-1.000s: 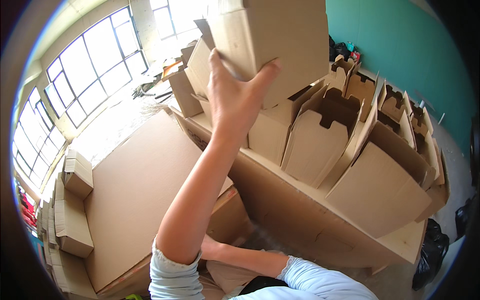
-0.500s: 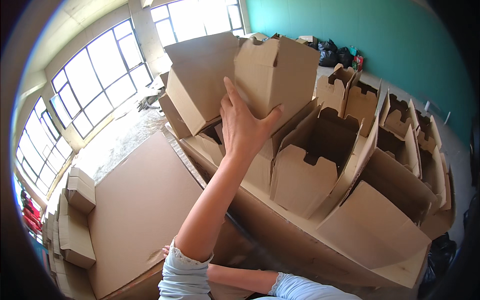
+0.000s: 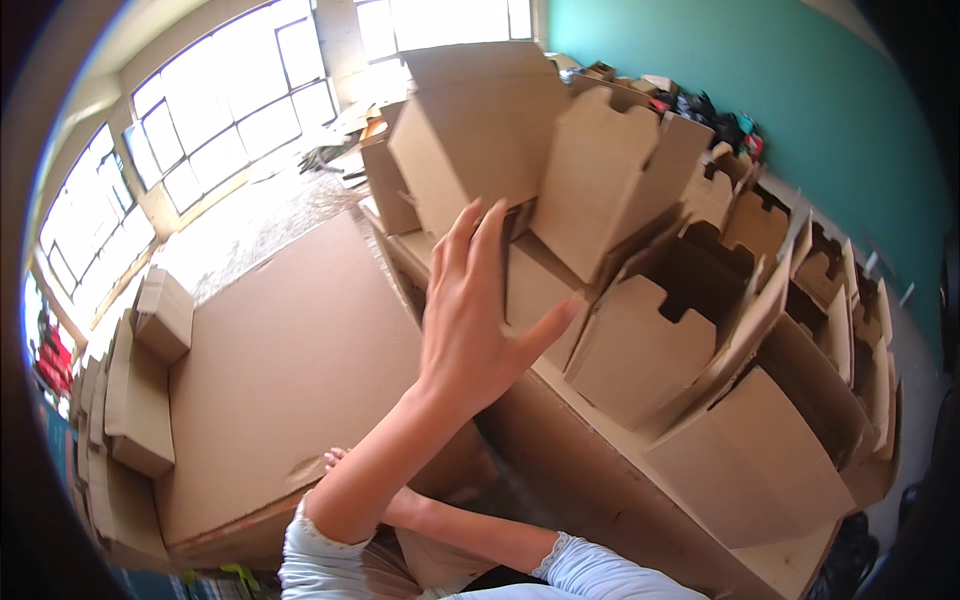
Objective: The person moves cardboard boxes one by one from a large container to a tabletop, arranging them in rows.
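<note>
My left hand point(image 3: 468, 310) is raised with its fingers stretched and thumb spread, holding nothing. Just beyond its fingertips stand two open-topped cardboard boxes: a tall-flapped box point(image 3: 490, 130) and, to its right, a box with a notched edge point(image 3: 597, 165). Both lean on top of other boxes. My right arm crosses beneath the left forearm. The fingertips of my right hand point(image 3: 336, 458) lie at the near edge of a large flat cardboard surface point(image 3: 285, 370); the left forearm hides the rest of that hand.
Several notched open boxes point(image 3: 645, 345) stand in rows on a cardboard-covered surface at right. Folded cardboard pieces point(image 3: 140, 400) line the left edge of the flat surface. Black bags point(image 3: 695, 105) lie by the green wall point(image 3: 800, 110). Windows point(image 3: 235, 110) are at far left.
My left hand has drawn back from between the two leaning boxes, toward me, and its fingers have straightened. The view has shifted, so the boxes appear farther right. My right hand stays at the cardboard edge.
</note>
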Demonstrator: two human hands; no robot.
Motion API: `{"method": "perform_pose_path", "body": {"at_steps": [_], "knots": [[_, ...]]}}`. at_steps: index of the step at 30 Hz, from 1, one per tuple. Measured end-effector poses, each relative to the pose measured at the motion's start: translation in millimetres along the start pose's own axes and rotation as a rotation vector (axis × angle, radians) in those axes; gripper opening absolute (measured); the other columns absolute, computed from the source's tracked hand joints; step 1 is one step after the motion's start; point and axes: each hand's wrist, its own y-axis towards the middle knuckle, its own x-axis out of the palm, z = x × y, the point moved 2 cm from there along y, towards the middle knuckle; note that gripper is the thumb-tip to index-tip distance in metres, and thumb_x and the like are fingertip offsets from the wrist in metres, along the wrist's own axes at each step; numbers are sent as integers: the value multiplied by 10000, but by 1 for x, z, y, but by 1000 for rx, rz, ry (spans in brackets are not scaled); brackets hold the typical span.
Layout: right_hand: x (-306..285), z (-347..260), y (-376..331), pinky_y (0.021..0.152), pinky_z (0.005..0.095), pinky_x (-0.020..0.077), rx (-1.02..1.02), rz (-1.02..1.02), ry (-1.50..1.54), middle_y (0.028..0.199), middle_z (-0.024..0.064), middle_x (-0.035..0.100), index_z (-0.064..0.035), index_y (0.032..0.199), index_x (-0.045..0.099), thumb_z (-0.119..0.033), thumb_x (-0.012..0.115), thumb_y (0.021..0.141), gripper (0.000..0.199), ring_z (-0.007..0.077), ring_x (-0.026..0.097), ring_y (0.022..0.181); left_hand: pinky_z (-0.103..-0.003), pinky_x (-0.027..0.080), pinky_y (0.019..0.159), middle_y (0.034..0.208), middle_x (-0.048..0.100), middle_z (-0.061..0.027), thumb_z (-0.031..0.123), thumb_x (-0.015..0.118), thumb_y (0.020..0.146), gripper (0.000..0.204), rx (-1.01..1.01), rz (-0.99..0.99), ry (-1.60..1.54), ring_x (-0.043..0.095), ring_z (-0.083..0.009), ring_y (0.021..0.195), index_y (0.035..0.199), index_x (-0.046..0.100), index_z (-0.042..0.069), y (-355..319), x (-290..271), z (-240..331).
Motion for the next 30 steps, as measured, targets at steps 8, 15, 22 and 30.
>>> {"method": "perform_pose_path", "body": {"at_steps": [8, 15, 22, 30], "knots": [[-10, -78, 6, 1064, 427, 325, -221, 19, -892, 1253, 218, 504, 35, 1178, 517, -43, 589, 754, 437, 351, 434, 1228, -429, 388, 990, 1236, 535, -211, 222, 682, 769, 441, -473, 208, 424, 483, -359, 1176, 1124, 584, -21, -173, -188, -152], [10, -95, 26, 1006, 429, 383, -28, -119, -1119, 1132, 196, 590, 41, 1095, 566, -169, 649, 804, 369, 340, 520, 1116, -380, 449, 923, 1081, 614, -213, 143, 665, 760, 352, -807, 733, 716, 586, -323, 1029, 1055, 606, -40, -362, -393, -194], [105, -76, 181, 978, 402, 406, -156, -487, -891, 1136, 184, 599, -15, 1181, 545, -208, 599, 854, 384, 350, 541, 1083, -390, 433, 945, 1202, 551, -235, 243, 732, 763, 675, -1012, 870, 695, 545, -311, 1117, 1298, 425, -33, -451, -500, -315], [190, 34, 384, 880, 382, 475, 75, -312, -504, 1173, 188, 604, -8, 1199, 564, -327, 562, 903, 434, 280, 584, 1076, -395, 425, 955, 1200, 541, -237, 104, 630, 707, 579, -960, 910, 499, 523, -372, 1129, 1246, 456, -17, -478, -523, -451]]}}
